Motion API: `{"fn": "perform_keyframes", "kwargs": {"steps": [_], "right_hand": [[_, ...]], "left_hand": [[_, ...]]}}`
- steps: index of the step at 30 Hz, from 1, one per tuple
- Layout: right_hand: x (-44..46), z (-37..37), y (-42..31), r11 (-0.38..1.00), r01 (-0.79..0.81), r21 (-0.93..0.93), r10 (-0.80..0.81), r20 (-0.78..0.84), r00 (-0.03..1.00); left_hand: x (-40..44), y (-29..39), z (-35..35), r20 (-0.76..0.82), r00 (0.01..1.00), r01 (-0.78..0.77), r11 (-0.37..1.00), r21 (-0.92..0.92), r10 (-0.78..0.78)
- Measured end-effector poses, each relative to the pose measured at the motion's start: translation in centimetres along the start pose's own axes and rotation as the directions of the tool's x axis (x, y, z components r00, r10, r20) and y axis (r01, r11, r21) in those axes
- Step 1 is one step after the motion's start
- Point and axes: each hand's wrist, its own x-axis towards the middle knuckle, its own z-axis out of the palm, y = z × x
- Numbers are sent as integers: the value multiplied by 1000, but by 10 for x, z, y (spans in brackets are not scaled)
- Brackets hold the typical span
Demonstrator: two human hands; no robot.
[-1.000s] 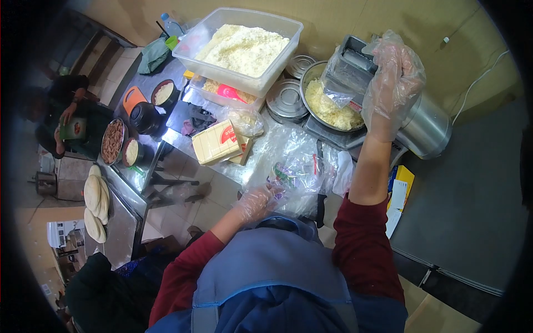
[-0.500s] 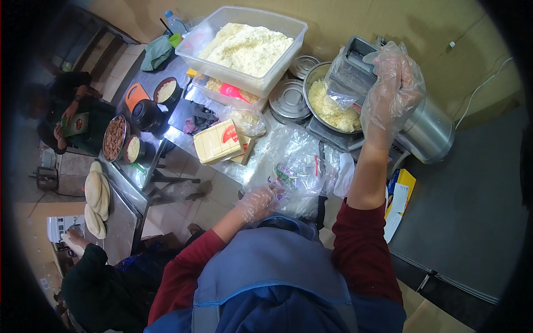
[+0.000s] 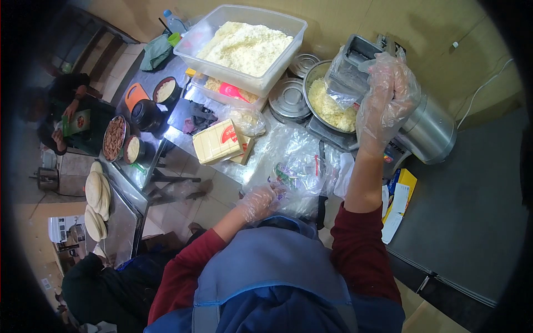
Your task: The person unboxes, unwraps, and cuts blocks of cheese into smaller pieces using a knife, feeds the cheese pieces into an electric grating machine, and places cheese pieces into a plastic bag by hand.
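My right hand (image 3: 390,91), in a clear plastic glove, is closed over the lever at the top of an electric cheese grater (image 3: 438,130). The lever itself is mostly hidden by my fingers. Left of the hand is the grater's metal hopper (image 3: 361,50), with clear plastic around its outlet. Under it, a round metal bowl (image 3: 306,84) holds grated cheese (image 3: 331,108). My left hand (image 3: 260,203), also gloved, lies low at the table's front edge, its fingers curled against a crumpled clear plastic bag (image 3: 300,161).
A large plastic tub (image 3: 186,49) of grated cheese stands on another tub. Wrapped cheese blocks (image 3: 217,142) lie near the front. A dark surface (image 3: 466,216) is at right. At left, flatbreads (image 3: 95,191), a meat pan (image 3: 115,139) and two people (image 3: 105,294) appear.
My right hand has shifted slightly left and down on the grater's lever. My left hand stays put. At lower left, a co-worker's hand has drawn back from the white appliance.
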Motion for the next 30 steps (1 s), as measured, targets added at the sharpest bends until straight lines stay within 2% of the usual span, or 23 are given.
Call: {"fn": "perform_keyframes", "kwargs": {"steps": [4,6,8,9,11,16,18,21,22,24,27,30], "right_hand": [[-4,0,4,997,55,-52,-55,11,998],[-5,0,5,994,85,-71,-84,17,996],[-6,1,4,992,98,-83,-96,23,995],[-7,0,1,994,74,-82,-73,24,997],[-7,0,-4,997,2,-81,0,24,1000],[-7,1,1,998,47,-39,-46,22,999],[-4,1,1,997,66,-27,-65,30,997],[2,1,0,999,-7,-52,9,34,999],[10,2,-2,993,-117,33,117,4,993],[13,3,-2,968,-227,110,229,-11,973],[9,8,1,962,-205,180,215,-39,976],[-6,11,2,944,-198,262,226,-80,971]], "left_hand": [[0,-1,1,-44,999,-30,999,-18,29],[2,-1,2,32,998,54,999,1,-54],[0,-4,5,-10,1000,16,1000,15,-16],[0,-5,7,-49,999,-22,999,32,23],[2,-7,9,-32,999,-3,999,34,4],[2,-9,7,-34,999,-13,999,35,14],[2,-12,6,-93,994,-57,998,-14,56],[3,-9,-2,-53,998,-34,999,43,36],[4,-11,-3,-54,998,-36,999,39,38],[6,-13,-1,-24,1000,20,999,34,-19],[6,-17,-2,-60,997,-48,998,28,50],[6,-26,0,-36,999,-10,999,33,11]]}}
